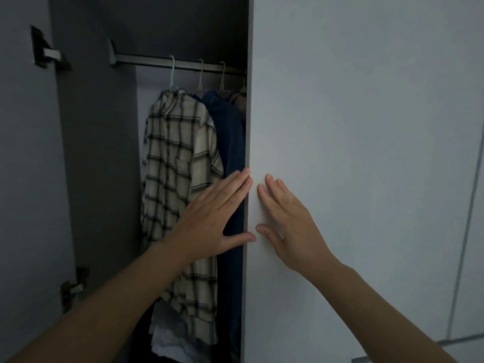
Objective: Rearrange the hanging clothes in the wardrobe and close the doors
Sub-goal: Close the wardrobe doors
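The wardrobe's right door (353, 127) is white and nearly shut, its edge running down the middle of the view. My right hand (288, 218) lies flat on its face with straight fingers. My left hand (212, 218) is spread open at the door's edge, fingertips and thumb touching it, in front of the clothes. Inside, a cream plaid shirt (178, 163) and a dark blue garment (231, 137) hang from the rail (146, 60) on pale hangers. A brownish garment (239, 99) is mostly hidden behind the door.
The left door (23, 179) stands open at the far left, its two hinges (47, 52) showing. White cloth (167, 341) lies low in the wardrobe. More white closed panels (471, 231) continue to the right.
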